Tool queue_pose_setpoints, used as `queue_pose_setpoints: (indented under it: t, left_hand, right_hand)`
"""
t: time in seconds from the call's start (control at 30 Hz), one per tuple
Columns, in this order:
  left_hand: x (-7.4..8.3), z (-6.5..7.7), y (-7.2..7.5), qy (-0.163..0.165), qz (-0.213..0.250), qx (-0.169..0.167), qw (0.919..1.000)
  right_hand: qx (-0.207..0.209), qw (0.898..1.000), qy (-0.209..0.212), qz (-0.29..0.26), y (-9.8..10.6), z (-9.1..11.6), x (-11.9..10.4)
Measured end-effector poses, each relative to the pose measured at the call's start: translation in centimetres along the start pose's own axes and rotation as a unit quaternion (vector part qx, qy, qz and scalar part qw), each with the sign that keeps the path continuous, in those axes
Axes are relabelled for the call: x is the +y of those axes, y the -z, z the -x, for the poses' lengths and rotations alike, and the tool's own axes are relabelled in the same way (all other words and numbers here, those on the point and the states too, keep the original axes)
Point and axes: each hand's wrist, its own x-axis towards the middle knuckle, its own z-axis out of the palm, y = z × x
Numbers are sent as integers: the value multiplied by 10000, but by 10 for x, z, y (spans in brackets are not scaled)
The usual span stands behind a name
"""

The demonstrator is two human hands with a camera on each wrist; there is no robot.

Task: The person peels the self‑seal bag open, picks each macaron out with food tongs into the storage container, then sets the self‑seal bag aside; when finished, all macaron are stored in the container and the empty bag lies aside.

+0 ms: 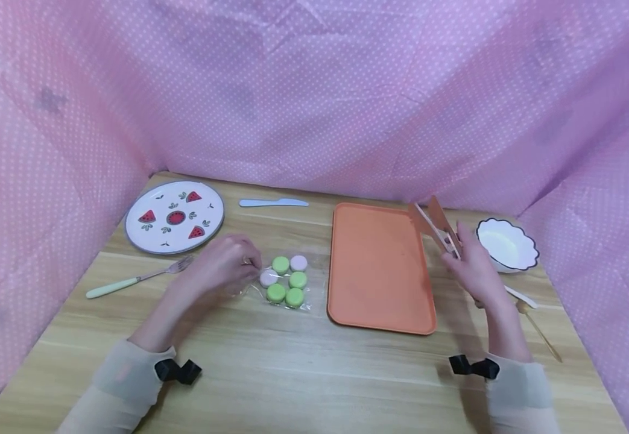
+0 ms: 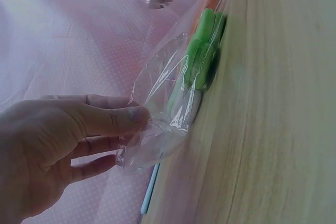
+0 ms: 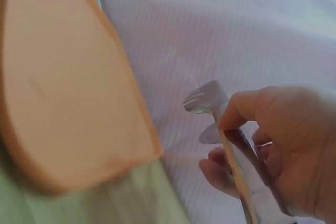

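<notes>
Left of the orange tray (image 1: 382, 271), the left hand (image 1: 222, 265) pinches the edge of a clear bag (image 2: 157, 95); four green macarons (image 1: 298, 279) and two pale ones (image 1: 298, 263) lie inside. Right of the tray, the right hand (image 1: 475, 268) grips shiny tongs (image 1: 442, 220), their arms parted. Farther right sits a white bowl (image 1: 506, 244); far left, a watermelon-patterned plate (image 1: 205, 211).

The wooden table (image 1: 292, 380) bears plate (image 1: 175, 218), fork (image 1: 124, 283), knife (image 1: 271, 203), bagged macarons (image 1: 297, 279), tray (image 1: 379, 271) and bowl (image 1: 506, 246).
</notes>
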Motion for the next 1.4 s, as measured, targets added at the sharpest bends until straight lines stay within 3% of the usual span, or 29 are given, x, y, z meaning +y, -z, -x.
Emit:
queue_pose_setpoints:
  t: [0.3,0.57,0.87,1.2,1.4]
  left_hand:
    - [-2,-1,-2,142,200,8,9997]
    - [-4,1,-3,33,212,59,9998]
    - [-2,0,-2,62,14,-46,10000]
    - [-4,1,-2,-98,29,-71,9999]
    - [-6,-2,-2,301,154,19,9994]
  right_hand:
    - [-8,9986,488,-214,-9,-6,-53]
    - [-449,9936,1026,-152,-22,-11,-92]
    - [-1224,9848,1215,-231,-32,-8,-97]
    - [-1476,9801,1321,-150,-34,-7,-98]
    - [-1615,9772,1368,-140,-33,-7,-96]
